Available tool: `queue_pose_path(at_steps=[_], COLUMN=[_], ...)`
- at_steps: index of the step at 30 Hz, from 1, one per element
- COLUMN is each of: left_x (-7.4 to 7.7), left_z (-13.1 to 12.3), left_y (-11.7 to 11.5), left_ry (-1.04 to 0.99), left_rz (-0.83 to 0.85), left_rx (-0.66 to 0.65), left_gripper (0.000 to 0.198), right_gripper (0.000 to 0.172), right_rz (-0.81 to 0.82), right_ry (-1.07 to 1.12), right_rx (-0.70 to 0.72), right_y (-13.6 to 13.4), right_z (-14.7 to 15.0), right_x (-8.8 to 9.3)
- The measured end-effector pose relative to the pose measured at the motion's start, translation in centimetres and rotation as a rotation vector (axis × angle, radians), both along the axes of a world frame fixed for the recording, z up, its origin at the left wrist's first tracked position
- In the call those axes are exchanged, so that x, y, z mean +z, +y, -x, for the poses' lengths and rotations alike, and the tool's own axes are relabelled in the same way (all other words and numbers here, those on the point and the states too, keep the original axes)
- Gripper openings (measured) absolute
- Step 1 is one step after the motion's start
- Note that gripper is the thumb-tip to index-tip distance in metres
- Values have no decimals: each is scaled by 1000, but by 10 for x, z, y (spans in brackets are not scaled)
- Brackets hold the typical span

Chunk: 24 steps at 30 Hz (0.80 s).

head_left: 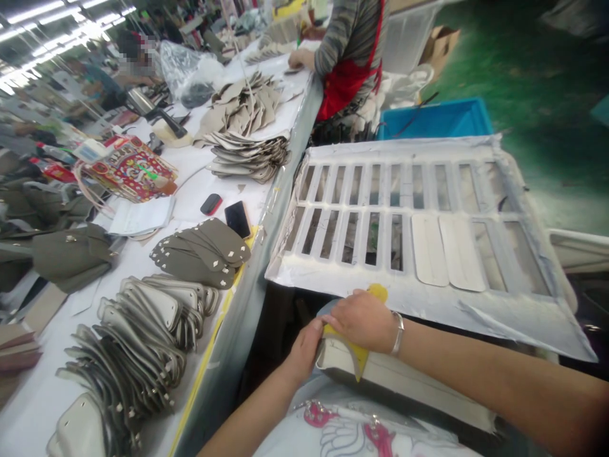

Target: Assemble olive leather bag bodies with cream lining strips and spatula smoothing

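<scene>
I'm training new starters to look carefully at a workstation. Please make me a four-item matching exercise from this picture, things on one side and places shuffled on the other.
Things
1. Phone
2. Yellow piece
3. Bracelet
4. Two pale strips

Places
A. Side by side on the white slotted rack
B. On the wrist of the right hand
C. On the white table, beside dark grey pieces
D. Partly covered by the right hand

Right pairs
1-C
2-D
3-B
4-A

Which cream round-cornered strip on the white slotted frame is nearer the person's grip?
The picture-left strip; its twin lies farther from the right-hand grip.
</scene>
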<state>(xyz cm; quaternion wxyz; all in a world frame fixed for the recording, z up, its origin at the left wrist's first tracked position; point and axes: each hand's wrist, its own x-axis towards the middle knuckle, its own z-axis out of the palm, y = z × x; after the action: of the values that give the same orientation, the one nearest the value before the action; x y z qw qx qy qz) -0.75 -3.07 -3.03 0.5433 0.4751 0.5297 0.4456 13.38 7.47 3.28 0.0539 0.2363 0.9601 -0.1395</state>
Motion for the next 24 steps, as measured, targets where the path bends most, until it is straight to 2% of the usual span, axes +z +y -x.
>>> queue_pose_path(at_steps=[4,6,8,10,13,15,17,21,24], left_x=[13,15,14,12,13,15,16,16,13], left_z=[10,26,43,55,52,41,31,24,22], left_y=[13,12,5,-4,-15,-18,-18,-17,-18], left_ry=[-143,-84,32,57,-166,-332,-449,-566,-660], left_rz=[53,99,126,141,217,295,351,340,285], left_rx=[-179,-164,-76,-18,-98,-184,-233,-205,-187], left_gripper=[52,57,59,56,57,64,68,66,59], right_gripper=[48,48,47,43,40,43,44,39,41], right_rz=[-95,-130,-104,35,391,614,733,651,760], right_ry=[-146,-220,-209,-93,144,297,409,446,546], right_rx=[-145,-245,-412,-587,-754,-805,-835,-968,-1073], right_y=[-8,-12,-22,-41,-84,-116,-144,-174,-179], right_z=[-13,-33,-60,-88,-113,-112,-99,-59,-32], right_x=[11,23,40,58,71,66,53,22,4])
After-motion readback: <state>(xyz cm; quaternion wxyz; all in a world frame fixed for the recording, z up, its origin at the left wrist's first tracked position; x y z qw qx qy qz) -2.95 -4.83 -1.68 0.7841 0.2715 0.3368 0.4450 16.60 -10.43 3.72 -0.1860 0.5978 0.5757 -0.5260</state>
